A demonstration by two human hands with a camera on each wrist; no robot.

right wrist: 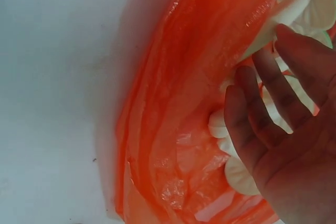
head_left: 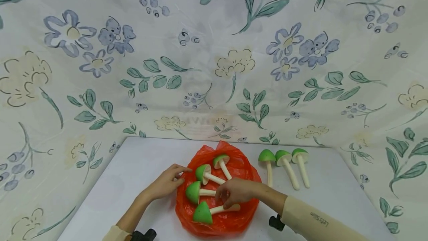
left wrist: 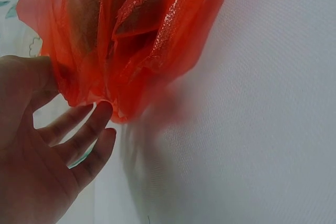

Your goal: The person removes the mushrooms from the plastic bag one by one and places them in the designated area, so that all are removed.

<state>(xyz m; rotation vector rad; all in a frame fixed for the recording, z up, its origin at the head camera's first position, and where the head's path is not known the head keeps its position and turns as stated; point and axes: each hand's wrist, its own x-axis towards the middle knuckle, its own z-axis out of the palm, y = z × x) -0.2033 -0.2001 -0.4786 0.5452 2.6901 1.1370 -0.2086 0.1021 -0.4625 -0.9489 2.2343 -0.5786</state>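
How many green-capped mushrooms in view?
7 mushrooms: four ranged near to far inside the red bag, three side by side on the white table to its right. More may be hidden beneath those in the bag.

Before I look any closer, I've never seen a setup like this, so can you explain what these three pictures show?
There's no robot here; a person is working bare-handed. The widest picture comes from a head-worn camera, looking forward and down. The other two are wrist-worn views, left and right, each looking at that hand's work.

On the white table sits an open red plastic bag with four green-capped toy mushrooms in it. Three more toy mushrooms lie side by side to its right, and a floral-patterned sheet is behind.

The left hand touches the bag's edge; whether it pinches the plastic is unclear. The right hand reaches in over the mushroom stems; I can't tell whether it grips one.
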